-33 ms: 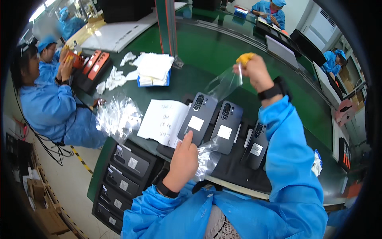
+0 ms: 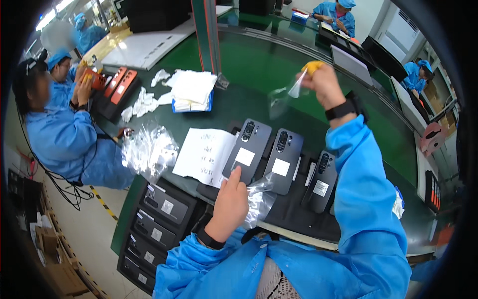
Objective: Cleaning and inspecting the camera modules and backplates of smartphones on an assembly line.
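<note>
My left hand (image 2: 229, 209) reaches in from below, its index finger stretched out on the lower end of a grey phone (image 2: 253, 139) lying back up with a white label. Crumpled clear plastic (image 2: 260, 200) lies against that hand's right side; whether the curled fingers touch it is hidden. Raised above the green bench, my right hand (image 2: 326, 88) wears yellow finger covers and pinches a clear film (image 2: 280, 103), which hangs apart from the phone. Two similar phones lie to the right, a nearer one (image 2: 284, 149) and a farther one (image 2: 321, 182).
A handwritten paper sheet (image 2: 201, 154) lies left of the phones, beside a heap of clear plastic (image 2: 149, 152). Beyond are white wipes in a blue box (image 2: 191, 89). A black tray (image 2: 144, 199) of phones stands lower left. Co-workers in blue sit left and far right.
The clear film has swung up, away from the top of the phone, and bunched closer to my right hand. That hand moved slightly right; my left finger stays on the phone.
</note>
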